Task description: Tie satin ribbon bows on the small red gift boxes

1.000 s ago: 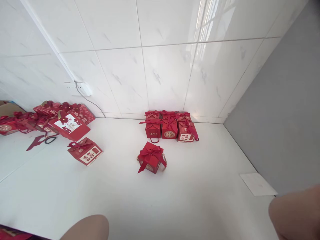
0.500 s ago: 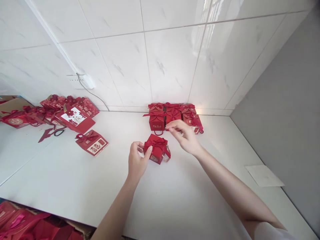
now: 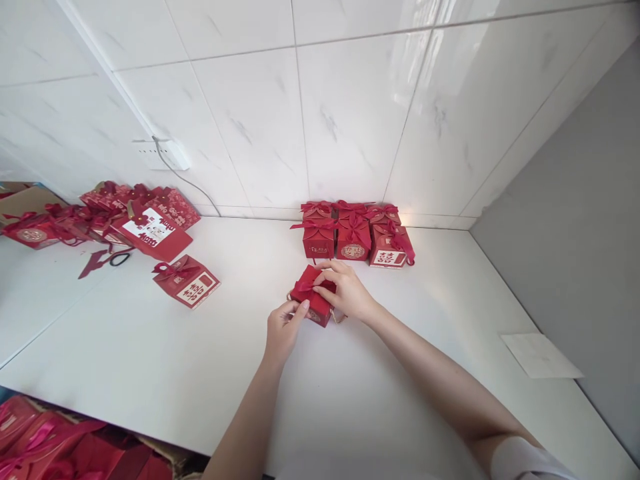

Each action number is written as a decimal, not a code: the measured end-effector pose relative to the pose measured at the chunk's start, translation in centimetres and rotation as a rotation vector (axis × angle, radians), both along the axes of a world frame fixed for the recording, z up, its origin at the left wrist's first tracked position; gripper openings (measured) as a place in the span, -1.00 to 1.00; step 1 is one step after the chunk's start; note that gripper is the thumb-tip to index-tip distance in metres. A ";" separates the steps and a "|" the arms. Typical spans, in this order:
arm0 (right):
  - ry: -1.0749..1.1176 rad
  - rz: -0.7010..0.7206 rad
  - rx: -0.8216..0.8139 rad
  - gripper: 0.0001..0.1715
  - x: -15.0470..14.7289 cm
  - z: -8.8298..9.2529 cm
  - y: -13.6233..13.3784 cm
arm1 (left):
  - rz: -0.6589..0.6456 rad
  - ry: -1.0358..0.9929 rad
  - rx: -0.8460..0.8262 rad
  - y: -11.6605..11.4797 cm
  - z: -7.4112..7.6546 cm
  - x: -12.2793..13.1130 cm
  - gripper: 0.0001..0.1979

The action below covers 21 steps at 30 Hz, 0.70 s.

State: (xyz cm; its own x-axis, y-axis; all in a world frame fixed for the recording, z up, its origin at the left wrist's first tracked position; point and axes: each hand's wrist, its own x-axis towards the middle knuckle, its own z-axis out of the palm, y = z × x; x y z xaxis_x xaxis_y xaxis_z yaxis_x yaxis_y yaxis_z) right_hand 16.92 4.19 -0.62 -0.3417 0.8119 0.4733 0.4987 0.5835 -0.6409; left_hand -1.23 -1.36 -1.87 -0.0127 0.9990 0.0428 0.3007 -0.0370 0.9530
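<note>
A small red gift box [image 3: 320, 315] stands on the white table in front of me, with a ribbon bow [image 3: 304, 285] on its top and a gold-coloured cord handle at its side. My left hand [image 3: 286, 328] holds the box at its near left corner, thumb on the front edge. From the right, my right hand [image 3: 346, 291] reaches over the lid with thumb and fingers pinched at the bow; its fingers hide part of the ribbon. Just behind, several finished-looking red boxes with bows [image 3: 354, 241] stand in two rows against the wall.
On the left lie a red box with a white label [image 3: 193, 288], scissors [image 3: 119, 259] and a pile of red boxes and bags [image 3: 145, 220]. More red boxes [image 3: 65, 443] fill a carton below the table's front edge. White paper [image 3: 541, 355] lies at right.
My right hand has come down and left from beside the back boxes onto the bow. My left hand has shifted slightly down the box's near corner. The view has tilted a little.
</note>
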 end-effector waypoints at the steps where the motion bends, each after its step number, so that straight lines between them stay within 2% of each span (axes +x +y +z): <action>1: 0.002 -0.004 -0.007 -0.95 0.0 -0.2 0.0 | -0.013 -0.022 -0.006 0.0 -0.1 -0.1 -0.64; 13: -0.004 -0.038 -0.031 -0.97 -0.5 -0.4 -0.2 | -0.105 -0.039 -0.012 0.3 -0.2 -0.5 -0.63; 17: -0.005 -0.022 -0.048 -0.97 -0.1 0.2 -0.3 | -0.139 0.015 -0.040 0.3 0.1 -1.0 -0.61; 19: 0.050 0.020 -0.073 -0.86 0.6 1.0 -0.2 | -0.106 0.052 -0.032 0.6 0.7 -1.6 -0.61; 21: 0.166 0.052 -0.146 -0.73 1.7 1.7 0.0 | 0.019 0.083 0.018 1.0 1.7 -2.2 -0.69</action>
